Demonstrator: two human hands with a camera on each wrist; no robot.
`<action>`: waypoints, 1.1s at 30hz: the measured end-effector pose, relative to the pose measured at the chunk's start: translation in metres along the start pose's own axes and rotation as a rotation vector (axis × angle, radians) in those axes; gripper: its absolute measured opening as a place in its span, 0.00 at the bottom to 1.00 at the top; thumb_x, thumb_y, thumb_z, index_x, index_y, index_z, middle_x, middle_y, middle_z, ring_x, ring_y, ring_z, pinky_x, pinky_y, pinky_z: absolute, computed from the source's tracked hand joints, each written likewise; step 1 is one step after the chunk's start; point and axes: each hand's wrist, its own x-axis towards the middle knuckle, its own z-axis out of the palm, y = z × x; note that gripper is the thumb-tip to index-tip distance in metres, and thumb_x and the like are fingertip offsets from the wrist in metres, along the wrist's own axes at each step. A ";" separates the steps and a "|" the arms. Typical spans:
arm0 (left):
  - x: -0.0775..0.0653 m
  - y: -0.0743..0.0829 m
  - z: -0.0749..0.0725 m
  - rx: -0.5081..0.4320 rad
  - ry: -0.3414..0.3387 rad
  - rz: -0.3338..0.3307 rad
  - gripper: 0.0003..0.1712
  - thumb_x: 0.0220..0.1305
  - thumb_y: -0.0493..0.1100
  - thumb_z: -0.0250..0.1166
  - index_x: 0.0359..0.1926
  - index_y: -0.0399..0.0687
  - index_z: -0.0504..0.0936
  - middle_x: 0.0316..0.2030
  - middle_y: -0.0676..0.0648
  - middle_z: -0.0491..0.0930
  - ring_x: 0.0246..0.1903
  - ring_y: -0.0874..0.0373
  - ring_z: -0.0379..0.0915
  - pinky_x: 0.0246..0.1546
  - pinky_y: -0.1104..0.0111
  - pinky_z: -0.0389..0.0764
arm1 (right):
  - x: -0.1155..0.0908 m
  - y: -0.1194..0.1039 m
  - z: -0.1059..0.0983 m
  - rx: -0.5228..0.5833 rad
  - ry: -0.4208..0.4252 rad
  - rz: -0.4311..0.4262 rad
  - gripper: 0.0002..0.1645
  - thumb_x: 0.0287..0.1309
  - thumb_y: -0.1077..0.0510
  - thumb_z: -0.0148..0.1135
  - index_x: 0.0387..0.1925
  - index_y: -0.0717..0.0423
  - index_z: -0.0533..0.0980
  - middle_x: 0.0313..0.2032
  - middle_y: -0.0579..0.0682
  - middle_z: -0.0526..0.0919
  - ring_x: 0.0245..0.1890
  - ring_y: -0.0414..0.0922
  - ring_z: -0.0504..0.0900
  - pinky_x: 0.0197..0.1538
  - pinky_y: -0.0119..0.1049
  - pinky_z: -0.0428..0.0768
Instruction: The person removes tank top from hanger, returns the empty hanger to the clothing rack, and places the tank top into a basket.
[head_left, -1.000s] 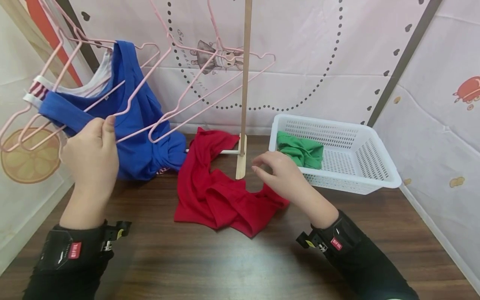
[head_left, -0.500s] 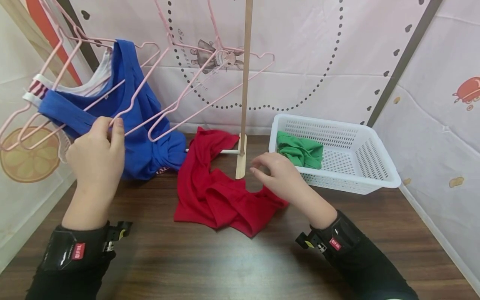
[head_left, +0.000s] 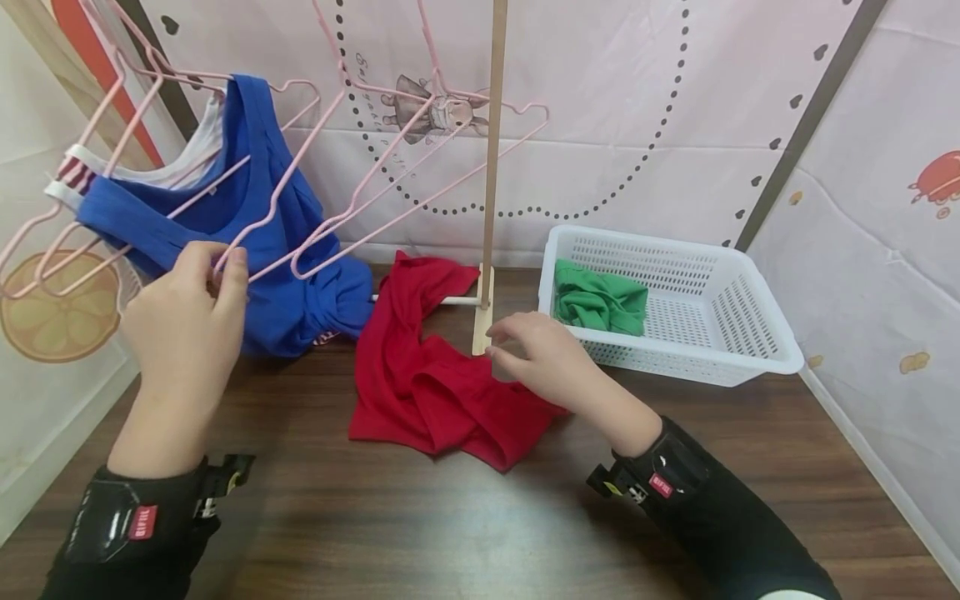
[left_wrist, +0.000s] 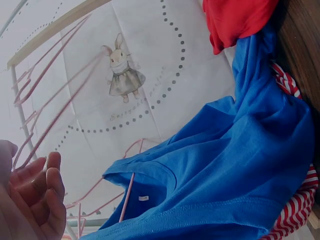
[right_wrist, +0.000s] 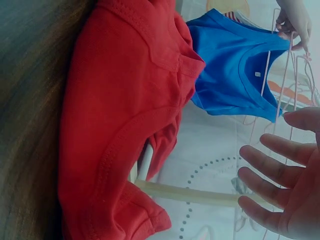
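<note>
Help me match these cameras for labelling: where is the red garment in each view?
Head: the red garment lies near the centre, slightly below it, on the table.
Left wrist: red garment at the top edge, right of centre, cut off.
Right wrist: red garment fills much of the left half.
Shared landmark: the blue tank top.

I see the left arm (head_left: 153,446) stretched forward beside the worktop's (head_left: 450,533) left edge, the left hand (head_left: 183,321) raised, thumb and forefinger pinching. I see the right arm (head_left: 720,508) slanting inward toward the back edge, the right hand (head_left: 543,358) hovering palm inward, its fingers apart and slightly bent.
</note>
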 end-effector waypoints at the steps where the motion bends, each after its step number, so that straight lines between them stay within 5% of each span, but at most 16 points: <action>1: -0.001 -0.001 -0.001 0.004 -0.005 -0.001 0.27 0.74 0.55 0.49 0.43 0.34 0.79 0.21 0.37 0.72 0.20 0.38 0.67 0.19 0.56 0.55 | 0.001 0.000 0.002 -0.011 -0.008 -0.009 0.14 0.63 0.53 0.62 0.48 0.54 0.81 0.42 0.48 0.84 0.47 0.44 0.78 0.53 0.42 0.74; 9: -0.009 -0.010 -0.003 0.034 -0.076 0.000 0.27 0.74 0.57 0.48 0.30 0.37 0.73 0.17 0.37 0.71 0.17 0.39 0.66 0.18 0.56 0.54 | 0.005 -0.004 0.016 -0.120 -0.110 -0.049 0.20 0.61 0.49 0.64 0.52 0.53 0.79 0.46 0.49 0.82 0.47 0.44 0.78 0.52 0.41 0.75; 16: -0.014 -0.017 -0.002 0.067 -0.154 -0.017 0.29 0.74 0.59 0.46 0.29 0.38 0.72 0.14 0.39 0.69 0.15 0.41 0.64 0.17 0.57 0.55 | 0.008 -0.009 0.031 -0.196 -0.301 -0.082 0.40 0.56 0.40 0.67 0.66 0.49 0.68 0.58 0.49 0.74 0.57 0.45 0.73 0.59 0.44 0.71; 20: -0.016 -0.020 -0.001 0.097 -0.242 -0.033 0.31 0.74 0.62 0.44 0.31 0.38 0.72 0.15 0.39 0.71 0.15 0.41 0.66 0.15 0.57 0.57 | 0.008 -0.010 0.042 -0.193 -0.429 -0.107 0.53 0.50 0.37 0.71 0.73 0.43 0.58 0.68 0.51 0.63 0.65 0.49 0.64 0.61 0.49 0.70; 25: -0.015 -0.022 0.000 0.130 -0.442 -0.048 0.38 0.71 0.69 0.42 0.46 0.37 0.75 0.21 0.38 0.75 0.19 0.43 0.69 0.16 0.57 0.62 | 0.010 -0.007 0.057 -0.165 -0.540 -0.129 0.65 0.43 0.41 0.77 0.76 0.35 0.48 0.76 0.49 0.44 0.71 0.52 0.54 0.57 0.48 0.74; 33: -0.020 -0.019 0.007 0.121 -0.590 -0.012 0.39 0.69 0.71 0.41 0.51 0.42 0.76 0.19 0.45 0.71 0.19 0.48 0.66 0.17 0.60 0.62 | 0.022 -0.003 0.075 -0.127 -0.616 -0.118 0.71 0.39 0.47 0.81 0.77 0.33 0.44 0.76 0.48 0.30 0.72 0.51 0.50 0.46 0.31 0.78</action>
